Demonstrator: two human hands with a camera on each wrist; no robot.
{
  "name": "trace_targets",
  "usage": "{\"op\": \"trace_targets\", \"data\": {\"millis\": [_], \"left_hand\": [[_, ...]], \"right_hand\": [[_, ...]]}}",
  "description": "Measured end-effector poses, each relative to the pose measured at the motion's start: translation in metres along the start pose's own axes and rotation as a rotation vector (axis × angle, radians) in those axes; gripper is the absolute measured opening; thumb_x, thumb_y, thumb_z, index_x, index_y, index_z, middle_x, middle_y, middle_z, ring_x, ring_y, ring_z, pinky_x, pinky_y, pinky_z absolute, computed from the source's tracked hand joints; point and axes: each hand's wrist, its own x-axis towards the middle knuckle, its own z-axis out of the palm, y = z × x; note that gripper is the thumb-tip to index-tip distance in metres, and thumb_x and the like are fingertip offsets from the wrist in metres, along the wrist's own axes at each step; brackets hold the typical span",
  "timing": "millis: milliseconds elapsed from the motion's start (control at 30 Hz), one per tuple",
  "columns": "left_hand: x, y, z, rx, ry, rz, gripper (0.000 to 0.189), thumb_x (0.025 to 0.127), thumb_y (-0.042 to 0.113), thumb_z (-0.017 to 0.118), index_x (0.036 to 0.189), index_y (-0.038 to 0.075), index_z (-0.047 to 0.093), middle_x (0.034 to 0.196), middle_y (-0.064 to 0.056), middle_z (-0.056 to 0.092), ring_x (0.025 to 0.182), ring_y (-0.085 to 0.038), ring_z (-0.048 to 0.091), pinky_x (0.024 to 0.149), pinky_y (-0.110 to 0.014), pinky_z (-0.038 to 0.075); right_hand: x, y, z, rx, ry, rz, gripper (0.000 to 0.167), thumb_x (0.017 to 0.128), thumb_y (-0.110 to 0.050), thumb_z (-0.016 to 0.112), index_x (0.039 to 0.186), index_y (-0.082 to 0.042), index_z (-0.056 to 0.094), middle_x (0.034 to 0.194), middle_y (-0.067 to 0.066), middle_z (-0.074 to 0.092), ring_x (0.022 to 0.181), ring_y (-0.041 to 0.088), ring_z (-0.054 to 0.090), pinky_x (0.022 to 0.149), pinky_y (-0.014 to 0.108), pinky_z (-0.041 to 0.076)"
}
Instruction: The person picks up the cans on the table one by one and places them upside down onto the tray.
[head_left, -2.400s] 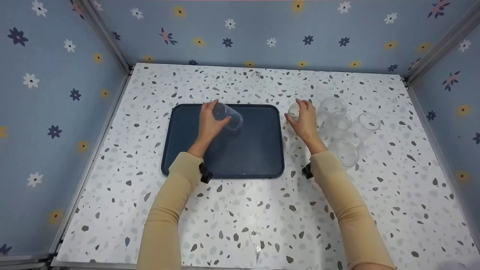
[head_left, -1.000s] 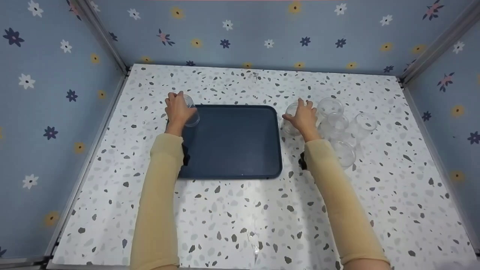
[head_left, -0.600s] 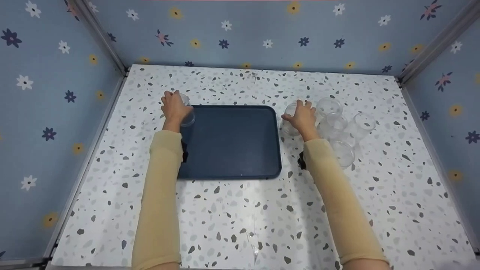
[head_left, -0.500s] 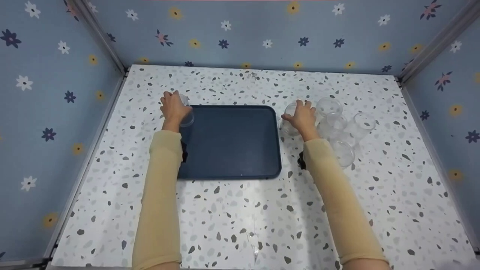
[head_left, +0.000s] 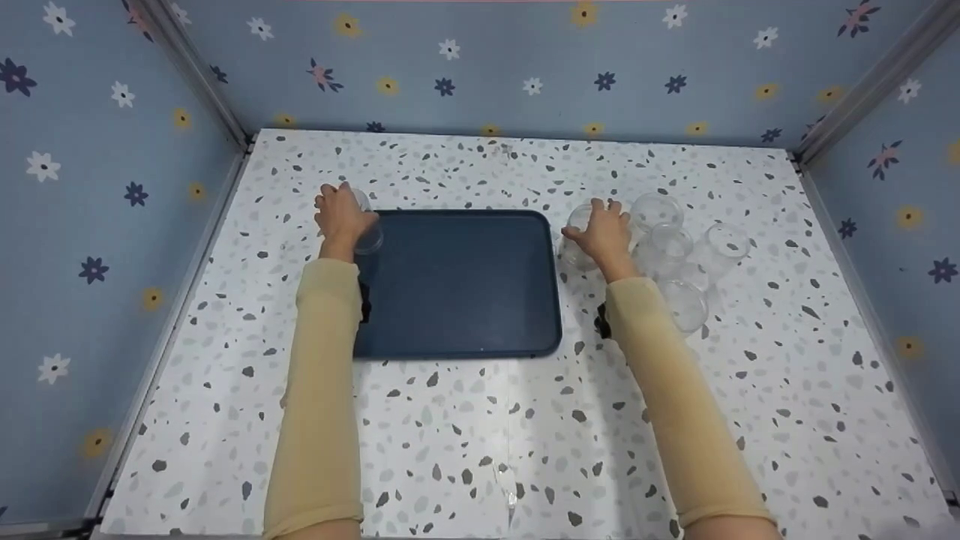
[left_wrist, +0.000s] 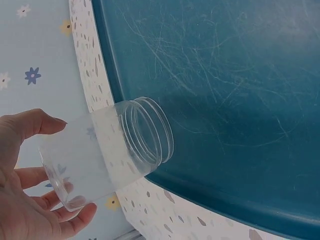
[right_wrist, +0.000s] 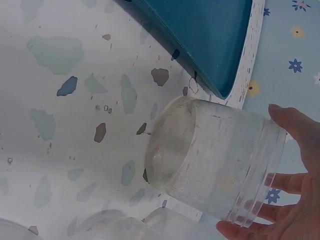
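My left hand (head_left: 343, 217) holds a clear plastic jar (head_left: 370, 238) at the far left corner of the dark blue tray (head_left: 465, 285). In the left wrist view, the thumb and fingers grip the jar's base, and its threaded mouth (left_wrist: 147, 131) faces down at the tray. Whether the mouth touches the tray, I cannot tell. Just right of the tray, my right hand (head_left: 606, 232) grips a second clear jar (right_wrist: 215, 155) around its threaded rim. That jar is upright, base down on the speckled table. The hand covers part of it in the head view.
Several more clear jars (head_left: 682, 306) stand close together on the table (head_left: 465, 442), right beside my right hand. Flowered blue panels (head_left: 495, 67) wall in the table at the back and both sides.
My left hand has carried its jar from above the tray's middle leftward to the far left corner, and the jar tilts less. The right hand stays at its jar, almost unmoved.
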Motion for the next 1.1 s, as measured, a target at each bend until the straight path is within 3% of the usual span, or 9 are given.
{"op": "trace_targets", "data": {"millis": [333, 667, 767, 900, 1000, 1100], "left_hand": [[0.0, 0.0, 0.002, 0.0, -0.003, -0.009, 0.072, 0.08, 0.022, 0.06, 0.137, -0.004, 0.025, 0.129, -0.029, 0.027, 0.118, -0.041, 0.029, 0.091, -0.053, 0.031], [-0.003, 0.002, -0.001, -0.012, 0.003, 0.03, 0.078, 0.081, 0.035, 0.06, 0.138, -0.002, 0.022, 0.132, -0.029, 0.023, 0.123, -0.041, 0.023, 0.096, -0.054, 0.024], [-0.004, 0.004, -0.001, -0.005, 0.047, 0.065, 0.077, 0.082, 0.038, 0.059, 0.137, -0.003, 0.025, 0.133, -0.028, 0.023, 0.126, -0.038, 0.02, 0.099, -0.055, 0.016], [-0.004, 0.006, -0.001, 0.021, 0.157, 0.163, 0.067, 0.083, 0.034, 0.059, 0.132, -0.004, 0.035, 0.131, -0.025, 0.03, 0.126, -0.034, 0.023, 0.103, -0.051, 0.008], [-0.005, 0.01, 0.001, 0.041, 0.233, 0.243, 0.059, 0.084, 0.032, 0.059, 0.128, -0.005, 0.042, 0.129, -0.023, 0.035, 0.125, -0.032, 0.027, 0.104, -0.048, 0.007], [-0.006, 0.015, 0.003, 0.045, 0.27, 0.298, 0.055, 0.085, 0.029, 0.058, 0.126, -0.004, 0.044, 0.129, -0.022, 0.038, 0.126, -0.032, 0.027, 0.105, -0.046, 0.007]], "right_hand": [[-0.001, 0.001, 0.0, 0.008, 0.02, 0.005, 0.079, 0.077, -0.046, 0.063, 0.136, -0.003, 0.031, 0.131, 0.026, 0.028, 0.116, 0.043, 0.03, 0.089, 0.05, 0.034], [-0.004, 0.002, 0.001, 0.023, 0.051, -0.004, 0.08, 0.076, -0.046, 0.064, 0.135, -0.003, 0.033, 0.13, 0.026, 0.03, 0.115, 0.042, 0.032, 0.088, 0.051, 0.035], [-0.004, 0.003, 0.0, 0.024, 0.055, -0.006, 0.08, 0.076, -0.046, 0.064, 0.135, -0.003, 0.033, 0.13, 0.025, 0.03, 0.115, 0.042, 0.032, 0.088, 0.051, 0.035], [-0.006, 0.004, -0.002, 0.052, 0.066, -0.011, 0.079, 0.076, -0.044, 0.065, 0.135, -0.003, 0.034, 0.13, 0.025, 0.029, 0.116, 0.041, 0.031, 0.088, 0.052, 0.035], [-0.007, 0.003, -0.004, 0.074, 0.079, -0.017, 0.078, 0.075, -0.042, 0.066, 0.135, -0.003, 0.034, 0.13, 0.024, 0.03, 0.115, 0.041, 0.031, 0.088, 0.052, 0.034], [-0.009, 0.002, -0.007, 0.082, 0.095, -0.03, 0.079, 0.074, -0.042, 0.067, 0.135, -0.004, 0.035, 0.129, 0.024, 0.031, 0.114, 0.041, 0.031, 0.087, 0.051, 0.035]]}}
